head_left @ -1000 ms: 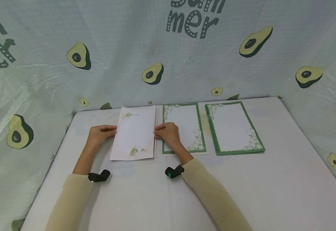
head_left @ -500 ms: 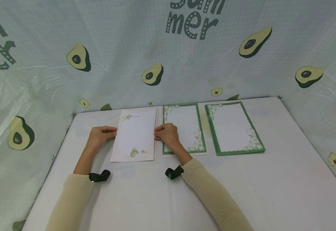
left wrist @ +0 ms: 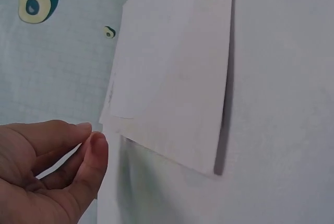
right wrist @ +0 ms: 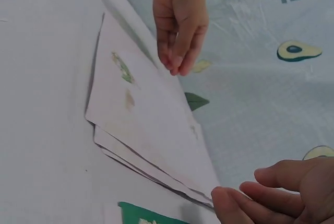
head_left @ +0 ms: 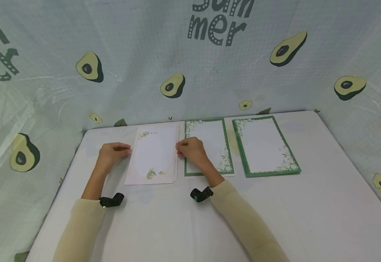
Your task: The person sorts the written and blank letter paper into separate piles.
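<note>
A small stack of pale pink sheets of paper (head_left: 154,154), printed with little green plants, lies on the white table. Its edges are slightly fanned in the right wrist view. At the stack's left edge is my left hand (head_left: 111,155); in the left wrist view its thumb and fingertips come together just off the paper, with no sheet between them. My right hand (head_left: 193,151) is by the stack's right edge, over part of a green-bordered sheet (head_left: 210,145). A gap shows between its thumb and fingers (right wrist: 276,174) in the right wrist view.
Farther right lies a stack of green-bordered sheets (head_left: 264,145) with white flowers in the corners. A pale cloth (head_left: 131,54) printed with avocados hangs behind the table and at its sides.
Both hands have let go of the top pink sheet and moved slightly outward from its edges. That sheet, lifted at its front earlier, now lies flat on the stack.
</note>
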Demonstrator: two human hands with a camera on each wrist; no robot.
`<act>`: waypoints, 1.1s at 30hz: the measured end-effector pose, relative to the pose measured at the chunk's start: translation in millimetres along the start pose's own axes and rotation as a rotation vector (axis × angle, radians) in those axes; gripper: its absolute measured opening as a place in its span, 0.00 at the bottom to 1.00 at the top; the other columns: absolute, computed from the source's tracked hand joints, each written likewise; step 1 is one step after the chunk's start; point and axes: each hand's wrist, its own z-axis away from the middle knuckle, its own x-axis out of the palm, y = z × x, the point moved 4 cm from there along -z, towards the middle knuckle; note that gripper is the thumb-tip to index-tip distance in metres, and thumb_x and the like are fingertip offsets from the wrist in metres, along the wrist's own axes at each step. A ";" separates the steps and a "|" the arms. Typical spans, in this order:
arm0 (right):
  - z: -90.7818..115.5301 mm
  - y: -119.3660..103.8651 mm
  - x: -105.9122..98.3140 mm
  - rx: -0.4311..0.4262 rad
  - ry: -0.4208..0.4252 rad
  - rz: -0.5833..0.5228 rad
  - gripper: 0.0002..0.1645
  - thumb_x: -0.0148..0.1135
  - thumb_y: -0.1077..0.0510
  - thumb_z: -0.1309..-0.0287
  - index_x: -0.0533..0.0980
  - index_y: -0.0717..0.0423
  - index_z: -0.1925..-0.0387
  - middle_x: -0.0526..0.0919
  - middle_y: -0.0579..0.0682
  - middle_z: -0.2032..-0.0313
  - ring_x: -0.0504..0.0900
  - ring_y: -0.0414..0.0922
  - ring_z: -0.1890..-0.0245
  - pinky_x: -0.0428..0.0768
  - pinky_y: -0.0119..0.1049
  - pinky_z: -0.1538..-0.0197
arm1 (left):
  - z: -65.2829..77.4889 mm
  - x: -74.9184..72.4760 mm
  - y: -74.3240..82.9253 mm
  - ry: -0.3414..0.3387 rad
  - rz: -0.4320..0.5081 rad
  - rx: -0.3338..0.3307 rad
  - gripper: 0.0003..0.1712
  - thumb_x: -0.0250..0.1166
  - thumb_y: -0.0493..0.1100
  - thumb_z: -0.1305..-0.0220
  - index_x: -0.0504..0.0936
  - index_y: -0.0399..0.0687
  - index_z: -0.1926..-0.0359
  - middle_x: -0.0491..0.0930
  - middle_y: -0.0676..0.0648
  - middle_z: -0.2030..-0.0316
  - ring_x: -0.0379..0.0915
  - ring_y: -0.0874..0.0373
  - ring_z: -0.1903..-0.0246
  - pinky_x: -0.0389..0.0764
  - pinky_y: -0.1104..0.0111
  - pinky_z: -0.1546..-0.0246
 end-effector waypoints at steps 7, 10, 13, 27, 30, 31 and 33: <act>6.3 -1.8 -29.9 -0.069 -0.025 0.096 0.16 0.61 0.58 0.28 0.83 0.64 0.47 0.88 0.59 0.55 0.88 0.52 0.57 0.87 0.36 0.55 | 9.0 10.9 21.1 -0.020 -0.007 0.073 0.16 0.62 0.34 0.28 0.81 0.26 0.44 0.82 0.29 0.48 0.81 0.61 0.59 0.86 0.75 0.57; 10.1 0.8 -46.4 -0.079 -0.022 0.146 0.16 0.61 0.57 0.28 0.83 0.63 0.47 0.88 0.58 0.55 0.88 0.52 0.55 0.87 0.37 0.55 | 9.4 22.8 27.6 -0.020 0.001 0.088 0.15 0.62 0.33 0.28 0.82 0.27 0.46 0.82 0.31 0.48 0.82 0.52 0.55 0.87 0.73 0.56; 14.7 5.4 -64.8 -0.073 -0.010 0.164 0.16 0.61 0.58 0.28 0.83 0.64 0.47 0.88 0.60 0.54 0.88 0.54 0.54 0.88 0.41 0.52 | 8.1 36.9 36.4 -0.020 0.030 0.128 0.13 0.62 0.32 0.29 0.83 0.27 0.48 0.83 0.30 0.49 0.82 0.46 0.52 0.87 0.69 0.54; 26.7 25.3 -161.6 -0.017 0.033 0.287 0.23 0.57 0.54 0.25 0.79 0.69 0.42 0.86 0.63 0.51 0.88 0.56 0.52 0.86 0.48 0.46 | 3.5 102.8 79.8 -0.113 0.190 0.269 0.12 0.61 0.32 0.28 0.84 0.27 0.50 0.85 0.33 0.53 0.84 0.44 0.54 0.86 0.52 0.49; 28.8 30.8 -175.0 -0.012 0.052 0.350 0.25 0.56 0.50 0.25 0.80 0.66 0.42 0.87 0.61 0.52 0.88 0.54 0.52 0.84 0.51 0.44 | 1.4 114.3 85.0 -0.140 0.218 0.265 0.12 0.61 0.32 0.28 0.84 0.28 0.50 0.85 0.33 0.53 0.84 0.45 0.54 0.86 0.52 0.49; 29.5 33.5 -178.2 -0.012 0.057 0.367 0.25 0.56 0.50 0.25 0.80 0.66 0.42 0.88 0.60 0.52 0.88 0.54 0.52 0.83 0.52 0.43 | 0.7 117.9 86.7 -0.147 0.222 0.259 0.12 0.61 0.32 0.28 0.84 0.28 0.50 0.85 0.34 0.54 0.84 0.46 0.54 0.86 0.52 0.49; 30.6 38.6 -182.0 -0.015 0.060 0.390 0.24 0.55 0.50 0.25 0.80 0.65 0.42 0.88 0.60 0.52 0.88 0.54 0.52 0.83 0.53 0.44 | -1.0 124.6 89.1 -0.156 0.223 0.246 0.12 0.62 0.32 0.28 0.84 0.28 0.49 0.85 0.34 0.53 0.84 0.46 0.53 0.87 0.55 0.49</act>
